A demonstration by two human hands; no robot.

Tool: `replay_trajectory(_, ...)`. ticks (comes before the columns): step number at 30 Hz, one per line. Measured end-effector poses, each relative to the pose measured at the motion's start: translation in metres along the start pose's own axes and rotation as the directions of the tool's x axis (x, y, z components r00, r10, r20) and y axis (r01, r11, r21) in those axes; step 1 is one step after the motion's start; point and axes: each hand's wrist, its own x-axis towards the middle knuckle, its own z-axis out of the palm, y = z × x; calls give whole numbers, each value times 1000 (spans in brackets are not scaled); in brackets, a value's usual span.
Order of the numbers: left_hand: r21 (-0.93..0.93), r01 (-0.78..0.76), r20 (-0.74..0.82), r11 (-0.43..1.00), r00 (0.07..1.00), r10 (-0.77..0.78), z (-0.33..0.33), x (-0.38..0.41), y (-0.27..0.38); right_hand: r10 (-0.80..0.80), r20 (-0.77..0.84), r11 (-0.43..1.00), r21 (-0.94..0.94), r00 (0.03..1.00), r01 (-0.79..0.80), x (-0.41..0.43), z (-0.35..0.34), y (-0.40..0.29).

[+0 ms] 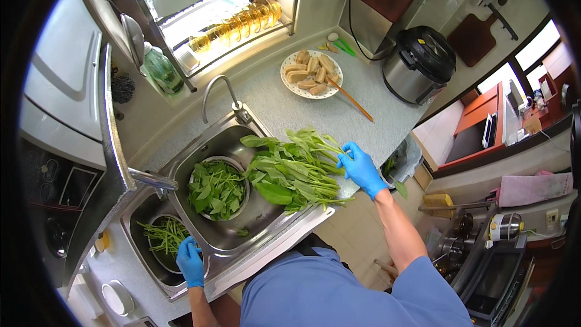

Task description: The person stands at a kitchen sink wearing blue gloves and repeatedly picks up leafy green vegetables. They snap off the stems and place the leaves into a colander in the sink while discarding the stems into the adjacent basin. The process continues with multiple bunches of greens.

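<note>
A heap of leafy green vegetables (295,168) lies across the right edge of the sink and onto the counter. My right hand (361,165), in a blue glove, pinches some stems at the heap's upper right. In the large sink basin sits a round bowl of plucked leaves (218,190). Cut green stems (165,236) fill a bowl in the small basin. My left hand (189,259), also blue-gloved, is at the right side of that bowl with its fingers curled; whether it holds anything cannot be told.
Behind the heap stand a plate of meat pieces (312,75) with a chopstick (352,100) across its rim, and an electric pressure cooker (420,63). A curved faucet (218,91) rises behind the sink. A lined bin (404,163) is below the counter's right edge.
</note>
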Motion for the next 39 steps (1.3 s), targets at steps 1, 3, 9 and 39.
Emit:
replay_trajectory(1,-13,-22,14,1000,1000,22,7,-2,13,-97,-22,995,-9,995,97,-12,0,-13)
replay_trajectory(3,-36,-59,32,998,998,60,29,-4,63,-290,-52,957,-29,956,288,-36,5,-37)
replay_trajectory(9,-12,-779,102,627,622,776,90,17,220,-766,123,560,-355,631,748,-89,41,-114)
replay_trajectory(39,313,-833,214,456,529,821,65,11,185,-663,223,713,-107,715,693,-131,107,-129)
